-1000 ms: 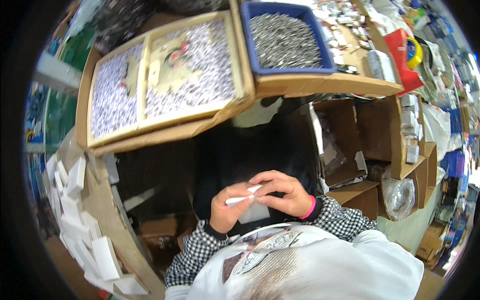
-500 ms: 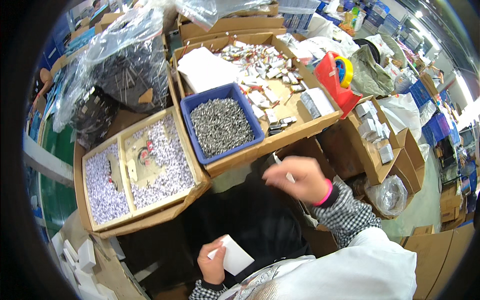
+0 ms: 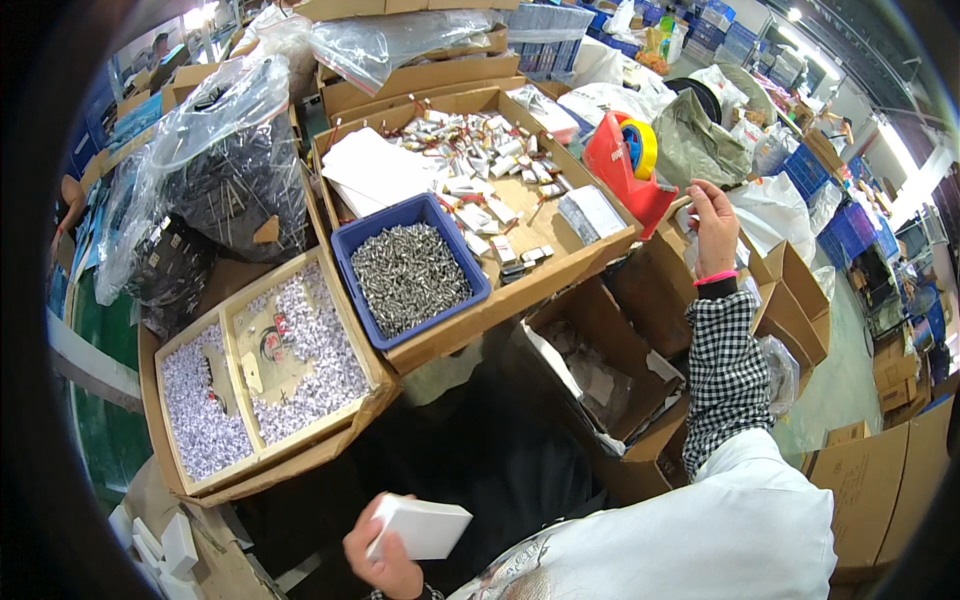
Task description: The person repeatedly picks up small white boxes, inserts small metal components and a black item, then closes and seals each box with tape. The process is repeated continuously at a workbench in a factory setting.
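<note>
Small white box [image 3: 425, 527] sits low centre, pinched in left hand [image 3: 385, 562]: thumb under, fingers behind, most of the box sticking out to the right. Right hand [image 3: 714, 222] extended up by the red tape dispenser [image 3: 628, 172], fingers curled together; can't tell what they hold. Blue bin of metal parts [image 3: 410, 272] well apart from both.
</note>
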The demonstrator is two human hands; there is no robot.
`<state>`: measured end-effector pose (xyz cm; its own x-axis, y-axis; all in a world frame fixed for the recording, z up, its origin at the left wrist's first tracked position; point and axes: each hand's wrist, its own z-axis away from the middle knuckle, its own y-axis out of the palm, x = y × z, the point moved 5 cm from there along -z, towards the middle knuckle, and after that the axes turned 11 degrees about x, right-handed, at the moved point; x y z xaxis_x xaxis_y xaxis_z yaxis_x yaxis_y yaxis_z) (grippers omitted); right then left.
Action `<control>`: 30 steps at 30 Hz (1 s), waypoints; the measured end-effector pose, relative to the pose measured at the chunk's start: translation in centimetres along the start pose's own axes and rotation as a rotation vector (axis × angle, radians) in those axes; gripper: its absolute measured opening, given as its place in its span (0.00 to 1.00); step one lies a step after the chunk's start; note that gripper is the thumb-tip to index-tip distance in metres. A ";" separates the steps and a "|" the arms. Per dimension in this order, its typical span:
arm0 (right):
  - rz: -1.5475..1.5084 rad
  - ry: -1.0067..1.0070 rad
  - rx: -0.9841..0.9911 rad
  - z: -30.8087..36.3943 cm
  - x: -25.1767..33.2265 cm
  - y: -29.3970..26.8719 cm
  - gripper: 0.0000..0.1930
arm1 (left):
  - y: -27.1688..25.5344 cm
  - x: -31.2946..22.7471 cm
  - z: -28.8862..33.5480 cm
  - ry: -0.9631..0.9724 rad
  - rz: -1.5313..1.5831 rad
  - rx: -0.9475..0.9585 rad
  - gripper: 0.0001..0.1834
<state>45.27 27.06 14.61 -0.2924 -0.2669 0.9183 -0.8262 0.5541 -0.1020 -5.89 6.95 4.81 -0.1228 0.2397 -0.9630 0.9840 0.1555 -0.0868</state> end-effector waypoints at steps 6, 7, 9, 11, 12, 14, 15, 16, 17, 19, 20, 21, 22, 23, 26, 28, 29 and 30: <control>-0.037 0.052 0.073 2.3 -1.5 0.5 0.10 | -0.5 -5.4 -1.2 0.071 -0.172 -0.004 0.19; -0.034 0.072 0.067 2.5 -1.7 0.5 0.10 | 0.3 -5.4 -1.8 0.250 -0.222 0.041 0.19; -0.075 0.043 0.098 2.8 -1.6 0.8 0.10 | -2.3 -3.7 -0.2 0.232 0.254 -0.645 0.19; -0.074 0.062 0.102 3.3 -1.7 1.0 0.09 | -2.8 -5.2 -0.4 0.449 -0.077 -0.520 0.18; -0.046 0.049 0.111 3.6 -1.6 1.1 0.11 | -3.2 -5.4 -0.3 0.437 -0.117 -0.443 0.20; -0.063 0.057 0.137 4.3 -1.8 1.7 0.10 | -3.3 -7.2 0.7 0.530 -0.779 -0.555 0.16; -0.054 0.045 0.165 4.7 -1.7 2.0 0.10 | -4.1 -6.7 1.1 0.431 -0.521 -0.608 0.17; -0.047 0.025 0.166 5.0 -1.7 2.3 0.11 | -5.0 -6.1 1.5 0.355 -0.248 -0.680 0.19; -0.021 0.030 0.160 5.2 -1.8 2.4 0.11 | -4.3 -6.1 1.0 0.399 -0.150 -0.460 0.16; -0.015 0.029 0.177 5.6 -1.9 2.8 0.11 | -3.1 -6.2 0.8 0.438 -0.277 -0.249 0.16; -0.048 0.030 0.192 5.7 -2.0 3.0 0.11 | -3.4 -6.3 0.7 0.390 -0.641 -0.364 0.18; -0.038 0.020 0.197 5.9 -2.0 3.0 0.11 | -3.9 -6.2 0.4 0.340 -0.852 -0.460 0.20; -0.052 0.027 0.213 5.9 -2.0 3.1 0.11 | -4.3 -6.1 0.4 0.313 -0.815 -0.496 0.22; -0.028 0.021 0.228 6.0 -2.0 3.2 0.11 | -4.3 -6.2 0.2 0.389 -0.717 -0.409 0.24; -0.027 0.029 0.222 6.4 -2.2 3.0 0.11 | -5.1 -5.4 -0.5 0.265 -0.224 -0.328 0.28; -0.040 0.039 0.219 6.7 -2.4 3.0 0.11 | -6.2 -3.3 -0.2 0.054 0.544 -0.606 0.26; -0.011 0.084 0.210 6.9 -2.7 2.9 0.11 | -5.4 -3.6 -0.5 0.002 0.431 -0.523 0.23; -0.022 0.068 0.223 7.1 -2.7 3.1 0.11 | -4.4 -4.1 -1.0 0.023 0.260 -0.376 0.21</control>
<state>40.11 23.92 9.10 -0.2461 -0.2188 0.9442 -0.9200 0.3592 -0.1566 -9.85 6.23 9.40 0.1154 0.3371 -0.9344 0.8680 0.4232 0.2599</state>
